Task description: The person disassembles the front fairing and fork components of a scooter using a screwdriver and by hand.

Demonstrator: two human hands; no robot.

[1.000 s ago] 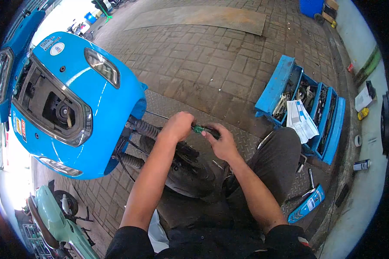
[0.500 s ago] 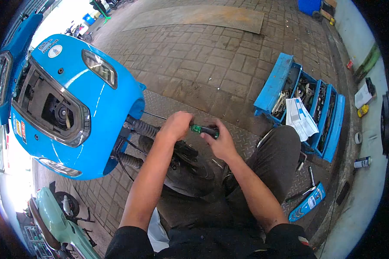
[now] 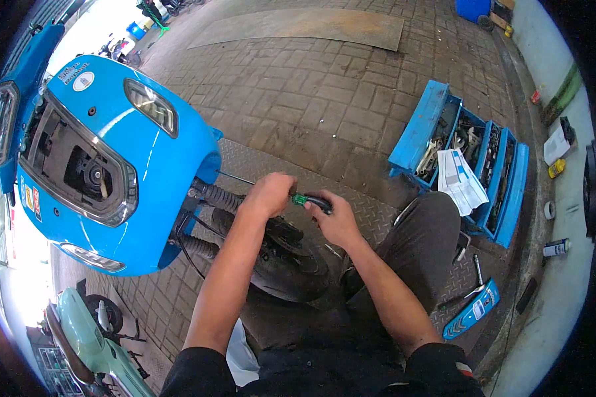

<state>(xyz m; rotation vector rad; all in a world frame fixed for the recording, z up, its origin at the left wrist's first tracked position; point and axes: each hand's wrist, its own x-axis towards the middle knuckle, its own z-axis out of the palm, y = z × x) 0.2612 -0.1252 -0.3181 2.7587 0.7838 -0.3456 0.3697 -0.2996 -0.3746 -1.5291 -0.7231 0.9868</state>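
Note:
A screwdriver with a green and black handle point(image 3: 300, 198) lies across both my hands. Its thin shaft runs left to the lower edge of the blue scooter front point(image 3: 172, 218); the tip is hidden there. My left hand point(image 3: 270, 193) is closed around the shaft just ahead of the handle. At the black end of the handle, my right hand point(image 3: 336, 220) grips with thumb and fingers. Below my hands are the scooter's front wheel point(image 3: 288, 271) and ribbed fork boots point(image 3: 222, 197).
To the right, an open blue toolbox point(image 3: 417, 135) holds wrenches and other tools, with papers point(image 3: 460, 182) on top. A blue panel piece point(image 3: 471, 309) and a spray can point(image 3: 555, 247) lie by the wall. A mint-green scooter point(image 3: 89, 331) stands at lower left.
My right hand has shifted slightly left and turned on the handle, its fingers now closer around the black end. My left hand stays almost in place.

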